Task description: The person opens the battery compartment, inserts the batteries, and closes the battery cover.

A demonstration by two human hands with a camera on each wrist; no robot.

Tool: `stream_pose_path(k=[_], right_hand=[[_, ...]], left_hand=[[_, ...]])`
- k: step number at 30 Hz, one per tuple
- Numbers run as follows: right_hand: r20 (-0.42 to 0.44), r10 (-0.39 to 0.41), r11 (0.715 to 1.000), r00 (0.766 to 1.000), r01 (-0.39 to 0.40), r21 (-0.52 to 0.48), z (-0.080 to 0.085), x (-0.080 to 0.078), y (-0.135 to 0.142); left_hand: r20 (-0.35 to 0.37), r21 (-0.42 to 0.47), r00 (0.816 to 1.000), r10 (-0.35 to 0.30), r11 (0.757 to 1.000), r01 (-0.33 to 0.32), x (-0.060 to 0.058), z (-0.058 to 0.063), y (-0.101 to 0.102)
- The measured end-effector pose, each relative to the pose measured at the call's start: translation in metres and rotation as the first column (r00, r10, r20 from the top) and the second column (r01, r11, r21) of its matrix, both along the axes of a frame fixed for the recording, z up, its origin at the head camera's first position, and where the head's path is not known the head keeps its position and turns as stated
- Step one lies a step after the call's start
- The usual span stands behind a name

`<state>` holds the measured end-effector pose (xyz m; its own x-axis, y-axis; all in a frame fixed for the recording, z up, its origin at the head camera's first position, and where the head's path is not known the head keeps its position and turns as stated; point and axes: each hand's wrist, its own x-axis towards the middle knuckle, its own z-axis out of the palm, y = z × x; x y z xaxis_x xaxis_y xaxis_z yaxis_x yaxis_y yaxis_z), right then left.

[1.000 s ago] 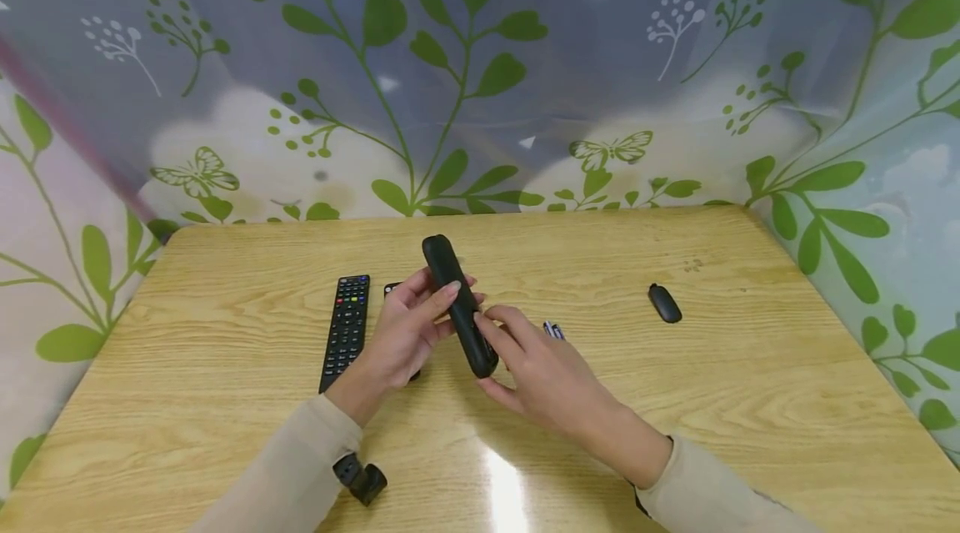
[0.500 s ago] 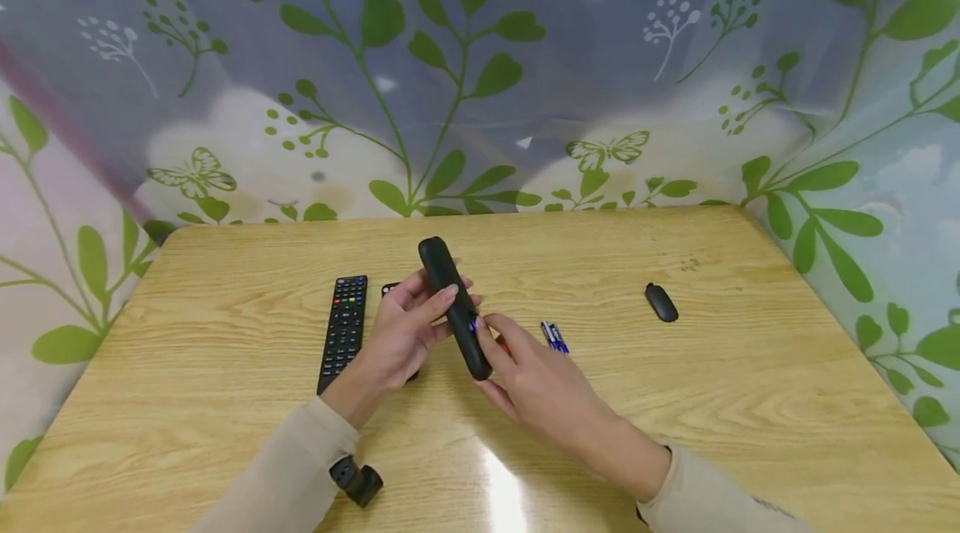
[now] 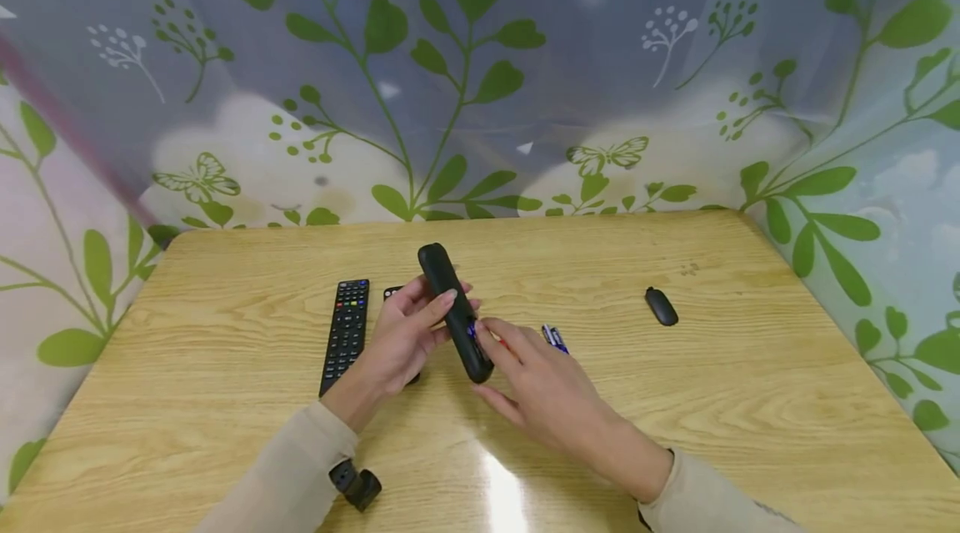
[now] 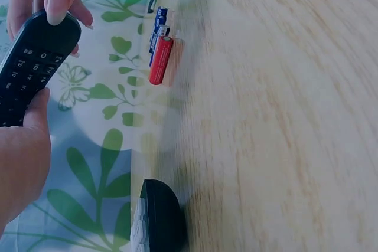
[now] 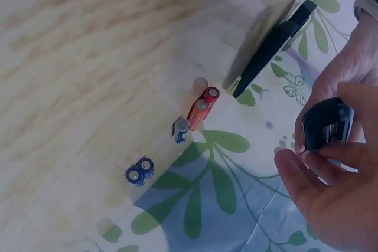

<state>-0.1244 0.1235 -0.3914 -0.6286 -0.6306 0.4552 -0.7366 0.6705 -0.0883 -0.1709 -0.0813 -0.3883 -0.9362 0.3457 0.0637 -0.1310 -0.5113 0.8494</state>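
A black remote control is tilted above the table, gripped by my left hand with its thumb across the back. The keypad side shows in the left wrist view. A slot in its back has no cover on it, and a bit of blue, like a battery, shows inside. My right hand pinches the remote's lower end, thumb on the key side and fingertips at the slot. Beyond that hand lie blue batteries; red batteries rest near them in the right wrist view.
A second remote lies on the wooden table at the left. Another black remote is mostly hidden behind my left hand. To the right sits a small black oval piece. A leaf-patterned cloth hangs behind the table.
The right fingers have shifted slightly at the slot, and blue now shows there. A red battery has come into sight beside the right hand. The left hand keeps its hold.
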Motion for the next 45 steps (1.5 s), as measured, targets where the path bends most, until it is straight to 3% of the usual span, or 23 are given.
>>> stream_pose_path(k=[5, 8, 10, 14, 16, 19, 22, 28, 33, 41, 45], right_hand=[[0.082, -0.038, 0.999, 0.996, 0.036, 0.019, 0.005, -0.004, 0.006], [0.186, -0.105, 0.994, 0.977, 0.105, 0.007, 0.008, -0.010, 0.015], [0.268, -0.147, 0.987, 0.952, 0.160, -0.025, 0.008, -0.017, 0.023], [0.446, -0.193, 0.961, 0.874, 0.259, -0.092, 0.009, -0.032, 0.042], [0.520, -0.205, 0.951, 0.829, 0.294, -0.093, 0.009, -0.039, 0.050], [0.582, -0.229, 0.947, 0.781, 0.316, -0.052, 0.007, -0.046, 0.058], [0.616, -0.250, 0.947, 0.747, 0.321, -0.004, 0.006, -0.051, 0.063], [0.660, -0.264, 0.956, 0.703, 0.282, 0.082, 0.002, -0.056, 0.066], [0.654, -0.293, 0.952, 0.698, 0.278, 0.131, -0.006, -0.057, 0.064], [0.593, -0.311, 0.949, 0.742, 0.273, 0.157, -0.011, -0.058, 0.063], [0.578, -0.326, 0.944, 0.748, 0.292, 0.155, -0.012, -0.060, 0.061]], left_hand=[[0.055, 0.022, 0.998, 0.037, 0.999, -0.039, -0.001, 0.001, -0.006], [0.091, 0.038, 0.995, 0.052, 0.998, -0.055, -0.002, 0.003, -0.010], [0.098, 0.047, 0.994, 0.049, 0.997, -0.054, -0.002, 0.004, -0.012], [0.091, 0.057, 0.995, 0.043, 0.997, -0.048, -0.003, 0.006, -0.014], [0.086, 0.059, 0.995, 0.041, 0.997, -0.046, -0.004, 0.006, -0.014], [0.086, 0.065, 0.996, 0.038, 0.997, -0.043, -0.005, 0.005, -0.014], [0.082, 0.072, 0.996, 0.033, 0.997, -0.039, -0.006, 0.003, -0.014], [0.056, 0.063, 0.998, 0.027, 0.998, -0.031, -0.005, 0.002, -0.013], [0.070, 0.058, 0.997, 0.025, 0.998, -0.029, -0.003, 0.000, -0.011], [0.057, 0.062, 0.998, 0.009, 0.998, -0.013, -0.003, -0.006, -0.007], [0.051, 0.068, 0.999, 0.009, 0.998, -0.012, -0.004, -0.007, -0.007]])
